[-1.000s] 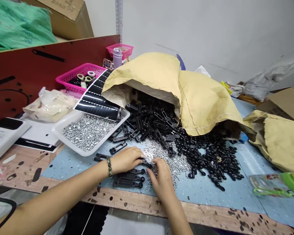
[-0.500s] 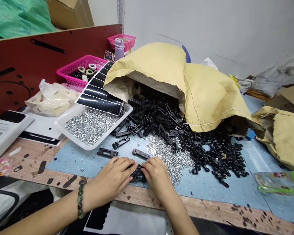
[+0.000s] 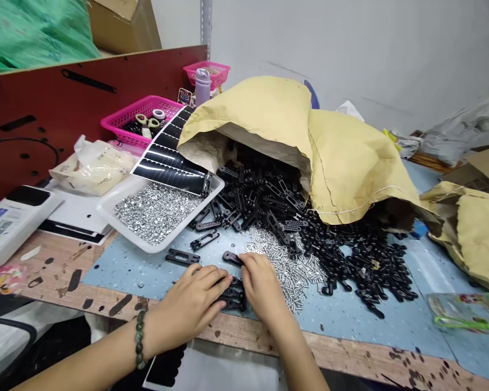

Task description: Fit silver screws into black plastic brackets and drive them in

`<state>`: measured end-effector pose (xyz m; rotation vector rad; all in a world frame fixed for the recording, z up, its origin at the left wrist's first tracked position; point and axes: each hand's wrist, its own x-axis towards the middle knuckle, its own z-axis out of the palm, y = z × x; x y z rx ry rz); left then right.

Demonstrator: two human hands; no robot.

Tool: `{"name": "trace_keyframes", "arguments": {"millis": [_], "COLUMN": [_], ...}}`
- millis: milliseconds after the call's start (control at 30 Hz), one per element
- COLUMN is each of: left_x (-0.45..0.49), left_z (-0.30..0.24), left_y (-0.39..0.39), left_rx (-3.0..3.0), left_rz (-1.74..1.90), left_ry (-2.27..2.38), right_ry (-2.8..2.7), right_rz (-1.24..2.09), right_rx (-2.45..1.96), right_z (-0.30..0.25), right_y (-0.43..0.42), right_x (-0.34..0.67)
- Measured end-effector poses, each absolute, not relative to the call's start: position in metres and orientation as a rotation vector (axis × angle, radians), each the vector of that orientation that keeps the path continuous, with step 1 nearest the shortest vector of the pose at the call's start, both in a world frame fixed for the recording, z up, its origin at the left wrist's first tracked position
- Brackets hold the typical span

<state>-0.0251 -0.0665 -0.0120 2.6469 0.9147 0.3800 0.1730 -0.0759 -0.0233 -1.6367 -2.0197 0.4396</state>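
Note:
My left hand (image 3: 193, 298), a green bead bracelet at its wrist, lies over a small row of black plastic links (image 3: 234, 298) at the table's near edge. Its fingers and thumb are closed about the row's left end and hide part of it. My right hand (image 3: 264, 285) has its fingertips on the right end of a slotted black link (image 3: 230, 257) just beyond the row. Another black link (image 3: 182, 257) lies flat to the left, beyond my left fingers. Small silver screws (image 3: 293, 277) are heaped just right of my right hand.
A white tray (image 3: 106, 209) of small metal nuts stands at left. Yellow paper sacks (image 3: 261, 100) spill black parts (image 3: 350, 266) over the blue mat. A pink basket (image 3: 110, 122) holds scissors (image 3: 146, 120). A clear bottle (image 3: 460, 312) lies at right.
My right hand has moved from the row to the link beyond it, fingertips now on that link's end. My left hand stays at the row. The whole view has shifted slightly.

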Motion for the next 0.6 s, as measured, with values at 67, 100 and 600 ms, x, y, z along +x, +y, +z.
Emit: {"name": "trace_keyframes", "arguments": {"millis": [67, 100, 600], "left_x": [-0.033, -0.038, -0.1], "left_z": [-0.011, -0.01, 0.006], "left_y": [-0.066, -0.065, -0.065], "left_rx": [2.628, 2.615, 1.714], "left_rz": [0.399, 0.43, 0.969], "left_ry": [0.914, 0.933, 1.519], "right_ry": [-2.071, -2.08, -2.164], "right_rz": [0.5, 0.536, 0.658], "right_rx": [-1.604, -1.579, -1.489], "right_z": [-0.027, -0.029, -0.004], "right_y": [-0.075, -0.076, -0.029], "right_x": [0.17, 0.17, 0.093]}}
